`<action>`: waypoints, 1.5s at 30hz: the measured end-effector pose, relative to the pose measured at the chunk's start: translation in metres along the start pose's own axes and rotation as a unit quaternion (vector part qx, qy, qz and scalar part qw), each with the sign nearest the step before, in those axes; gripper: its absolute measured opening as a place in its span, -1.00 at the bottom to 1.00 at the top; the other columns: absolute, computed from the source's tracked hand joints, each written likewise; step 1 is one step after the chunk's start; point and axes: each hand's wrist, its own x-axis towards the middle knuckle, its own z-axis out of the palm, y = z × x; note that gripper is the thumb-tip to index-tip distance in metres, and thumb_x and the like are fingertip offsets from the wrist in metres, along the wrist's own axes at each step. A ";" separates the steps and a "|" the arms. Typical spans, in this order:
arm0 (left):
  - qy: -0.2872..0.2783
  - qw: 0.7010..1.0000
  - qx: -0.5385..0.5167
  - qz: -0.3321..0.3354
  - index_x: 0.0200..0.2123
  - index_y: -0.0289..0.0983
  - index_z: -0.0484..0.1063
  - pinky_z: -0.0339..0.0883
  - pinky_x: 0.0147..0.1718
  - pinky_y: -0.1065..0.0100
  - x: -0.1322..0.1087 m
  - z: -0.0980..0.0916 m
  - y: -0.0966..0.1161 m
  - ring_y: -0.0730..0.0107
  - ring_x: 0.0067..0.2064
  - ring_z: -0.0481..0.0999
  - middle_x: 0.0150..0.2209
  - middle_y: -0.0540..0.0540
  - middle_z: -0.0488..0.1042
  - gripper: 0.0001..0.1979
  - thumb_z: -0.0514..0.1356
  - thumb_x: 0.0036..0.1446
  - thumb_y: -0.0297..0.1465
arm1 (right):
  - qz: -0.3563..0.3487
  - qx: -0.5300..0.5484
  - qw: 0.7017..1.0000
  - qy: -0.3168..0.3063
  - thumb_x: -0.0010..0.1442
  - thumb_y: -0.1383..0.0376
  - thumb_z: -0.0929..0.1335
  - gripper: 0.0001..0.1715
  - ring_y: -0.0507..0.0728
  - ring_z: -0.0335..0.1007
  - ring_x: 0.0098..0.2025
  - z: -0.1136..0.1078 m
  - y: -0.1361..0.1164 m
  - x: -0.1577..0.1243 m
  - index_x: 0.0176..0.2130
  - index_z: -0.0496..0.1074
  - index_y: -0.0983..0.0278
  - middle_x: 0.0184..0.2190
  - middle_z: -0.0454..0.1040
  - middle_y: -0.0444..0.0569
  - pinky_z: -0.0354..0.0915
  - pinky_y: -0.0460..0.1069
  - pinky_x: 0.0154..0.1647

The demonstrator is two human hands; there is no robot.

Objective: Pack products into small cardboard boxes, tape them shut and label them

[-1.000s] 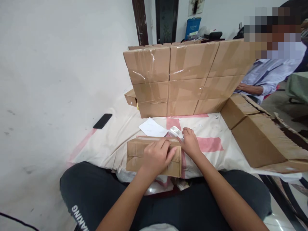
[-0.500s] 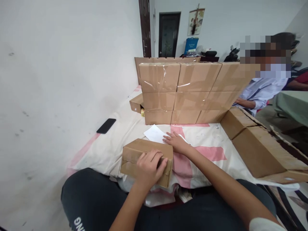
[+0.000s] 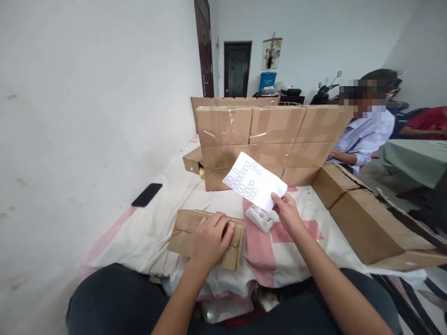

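Observation:
My right hand (image 3: pixel 287 209) pinches the lower right corner of a white sheet of labels (image 3: pixel 249 179), lifted and tilted above the table. Rows of small blue-outlined rectangles show on its left part. Just below the sheet, a white plastic device (image 3: pixel 259 218) lies on the cloth, partly covered by it; I cannot tell its kind. My left hand (image 3: pixel 213 237) lies curled over a small cardboard box (image 3: pixel 185 235) near my lap, gripping its top. Something dark shows between thumb and fingers, too hidden to name.
Taped cardboard boxes (image 3: pixel 223 128) form a wall across the table. An open carton (image 3: pixel 366 223) lies at right, a black phone (image 3: pixel 147 195) at left. Another small box (image 3: pixel 193 160) stands beside the wall. A person (image 3: pixel 366 130) sits beyond, at right.
My right hand has picked the label sheet up off the cloth and moved it up and right, uncovering the white device. My left hand stays on the small box, which is tilted slightly differently.

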 end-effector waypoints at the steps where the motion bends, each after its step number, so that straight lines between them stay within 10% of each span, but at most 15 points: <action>1: -0.008 1.000 -0.009 0.000 -0.18 -0.21 0.46 0.30 -0.16 0.19 0.004 0.001 -0.002 0.23 -0.14 0.55 -0.14 -0.08 0.57 -0.83 0.07 0.36 -0.35 | 0.033 0.075 0.997 0.008 0.07 -0.04 0.50 -0.47 0.15 0.50 -0.38 -0.002 -0.003 -0.007 -0.13 0.47 0.28 -0.28 0.63 0.01 0.40 0.02 -0.37; 8: -0.030 0.977 -0.187 -0.102 0.26 -0.20 0.14 0.45 -0.22 0.24 0.022 0.002 -0.014 0.37 -0.30 0.54 0.01 -0.18 0.52 -0.45 0.20 0.28 -0.20 | 0.088 0.188 0.976 -0.059 0.01 0.07 0.58 -0.55 0.15 0.56 -0.28 0.022 -0.014 -0.046 -0.17 0.54 0.24 -0.22 0.65 -0.02 0.46 0.04 -0.22; 13: 0.003 0.990 -0.136 -0.025 0.35 -0.14 -0.01 0.26 0.21 -0.17 0.034 -0.002 -0.009 -0.14 0.34 0.26 0.46 -0.41 -0.11 -0.13 0.35 0.11 -0.10 | 0.088 0.185 0.970 -0.131 0.04 0.11 0.57 -0.69 0.12 0.53 -0.33 0.031 -0.024 -0.063 -0.25 0.59 0.20 -0.36 0.63 -0.10 0.46 0.05 -0.15; 18: -0.013 0.978 -0.207 0.012 0.38 -0.13 -0.06 0.17 0.28 -0.26 0.034 -0.003 0.000 -0.25 0.45 0.02 0.46 -0.43 -0.09 0.07 0.45 -0.05 -0.04 | 0.071 0.162 0.968 -0.179 -0.02 0.09 0.59 -0.73 0.16 0.55 -0.26 0.039 -0.041 -0.070 -0.32 0.62 0.14 -0.40 0.62 -0.13 0.42 0.14 0.04; 28: 0.038 0.963 -0.258 0.069 0.29 -0.17 0.18 0.38 0.19 0.14 0.025 -0.014 0.010 0.18 0.18 0.48 0.18 -0.16 0.48 -0.45 0.17 0.25 -0.44 | 0.065 0.107 0.967 -0.220 -0.06 0.03 0.59 -0.34 0.26 0.54 -0.05 0.063 -0.032 -0.077 0.02 0.49 0.13 -0.21 0.63 -0.05 0.45 0.18 0.08; 45: 0.078 0.956 -0.259 0.114 -0.01 -0.21 0.40 0.36 0.04 0.23 0.021 -0.018 0.013 0.35 0.02 0.60 0.03 -0.08 0.61 -0.76 0.11 0.28 -0.50 | 0.006 0.073 0.987 -0.143 0.12 0.10 0.51 -0.73 0.24 0.54 -0.09 0.051 -0.024 -0.083 -0.21 0.62 0.19 -0.20 0.64 -0.03 0.37 0.16 0.14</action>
